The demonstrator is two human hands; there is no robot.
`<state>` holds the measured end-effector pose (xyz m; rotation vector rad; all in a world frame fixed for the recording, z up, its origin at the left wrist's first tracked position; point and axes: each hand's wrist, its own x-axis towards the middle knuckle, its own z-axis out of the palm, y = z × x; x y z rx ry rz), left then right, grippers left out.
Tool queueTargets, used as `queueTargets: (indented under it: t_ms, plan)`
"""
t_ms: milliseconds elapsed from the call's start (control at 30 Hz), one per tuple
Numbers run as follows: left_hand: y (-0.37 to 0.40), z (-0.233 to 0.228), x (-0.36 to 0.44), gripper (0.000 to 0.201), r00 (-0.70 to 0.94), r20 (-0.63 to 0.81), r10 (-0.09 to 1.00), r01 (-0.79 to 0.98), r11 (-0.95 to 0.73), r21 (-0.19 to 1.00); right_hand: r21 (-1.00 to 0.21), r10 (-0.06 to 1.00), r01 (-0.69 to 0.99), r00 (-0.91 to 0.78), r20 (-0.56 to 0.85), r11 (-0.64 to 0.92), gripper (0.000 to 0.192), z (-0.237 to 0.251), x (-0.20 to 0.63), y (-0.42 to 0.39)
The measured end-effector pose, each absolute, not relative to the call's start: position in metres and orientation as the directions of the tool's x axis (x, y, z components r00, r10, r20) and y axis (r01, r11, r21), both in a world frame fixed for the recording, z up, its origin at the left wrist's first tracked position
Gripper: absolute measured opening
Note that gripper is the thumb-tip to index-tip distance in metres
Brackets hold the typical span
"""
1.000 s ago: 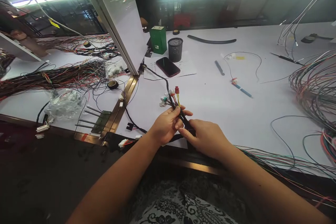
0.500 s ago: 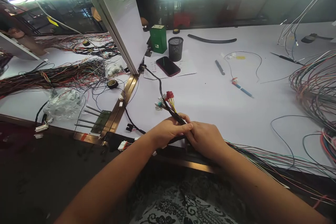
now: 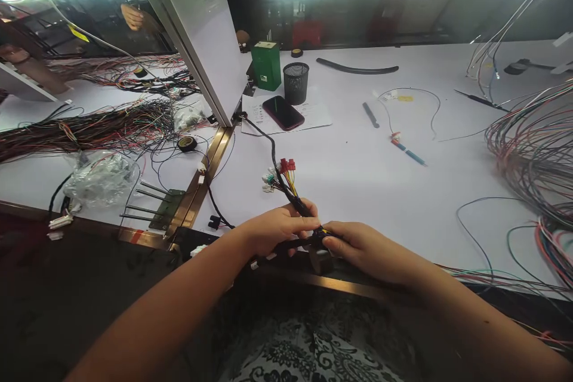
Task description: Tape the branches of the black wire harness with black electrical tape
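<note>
Left hand [image 3: 286, 228] and right hand [image 3: 360, 245] pinch 1 black wire bundle [image 3: 283, 184].
The hands are close together by the front edge of the table [image 3: 403, 191]. Red plugs [image 3: 287, 165] poke up past the left hand. Farther back, 1 phone [image 3: 283, 113] lies near a cup [image 3: 296, 85].

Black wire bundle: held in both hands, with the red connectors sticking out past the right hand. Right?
Wrong hand: in the head view, the red connectors stick out past the left hand, not the right hand. The black wire bundle is indeed held in both.
</note>
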<state>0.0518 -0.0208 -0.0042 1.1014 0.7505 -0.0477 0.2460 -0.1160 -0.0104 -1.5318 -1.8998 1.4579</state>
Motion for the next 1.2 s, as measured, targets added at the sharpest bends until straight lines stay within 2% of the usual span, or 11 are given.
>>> queueTargets:
  t_ms: [133,200,267,400,567,700,800,933,1000,1100,1200]
  plan:
    - [-0.026,0.002,0.054,0.038,0.776,-0.592,0.217,0.461,0.444,0.768,-0.836,0.883,0.547,-0.370,-0.289,-0.045,0.026,-0.012,0.246,-0.118]
    - [-0.029,-0.001,0.056,0.034,0.762,-0.594,0.257,0.439,0.470,0.766,-0.820,0.905,0.570,-0.317,-0.282,-0.056,0.027,-0.016,0.248,-0.118]
    - [-0.031,-0.006,0.059,0.027,0.749,-0.559,0.356,0.340,0.518,0.785,-0.791,0.932,0.611,-0.286,-0.224,-0.003,0.028,-0.020,0.249,-0.120]
    - [-0.031,-0.010,0.063,0.018,0.710,-0.521,0.474,0.236,0.537,0.810,-0.616,0.956,0.759,-0.292,-0.031,0.212,0.032,-0.031,0.246,-0.124]
    - [-0.029,-0.002,0.065,0.013,0.685,-0.564,0.462,0.277,0.550,0.788,-0.333,0.921,0.860,-0.350,0.168,0.387,0.034,-0.038,0.242,-0.129]
    - [-0.031,0.001,0.067,0.012,0.670,-0.598,0.440,0.341,0.533,0.774,-0.229,0.896,0.874,-0.379,0.232,0.429,0.024,-0.037,0.245,-0.129]
    - [-0.034,0.000,0.067,0.012,0.669,-0.583,0.461,0.315,0.535,0.784,-0.206,0.886,0.877,-0.375,0.274,0.435,0.023,-0.039,0.245,-0.127]
    - [-0.035,-0.003,0.063,0.023,0.705,-0.570,0.423,0.298,0.552,0.779,-0.273,0.915,0.878,-0.344,0.212,0.393,0.028,-0.037,0.243,-0.123]
    - [-0.035,-0.004,0.061,0.029,0.714,-0.572,0.405,0.315,0.544,0.778,-0.423,0.935,0.836,-0.340,0.101,0.350,0.026,-0.031,0.245,-0.121]
    - [-0.036,-0.004,0.059,0.029,0.701,-0.571,0.428,0.328,0.518,0.790,-0.717,0.916,0.664,-0.391,-0.091,0.213,0.029,-0.017,0.250,-0.117]
    - [-0.035,-0.004,0.060,0.029,0.704,-0.559,0.438,0.320,0.507,0.800,-0.838,0.895,0.544,-0.395,-0.205,0.048,0.030,-0.009,0.254,-0.115]
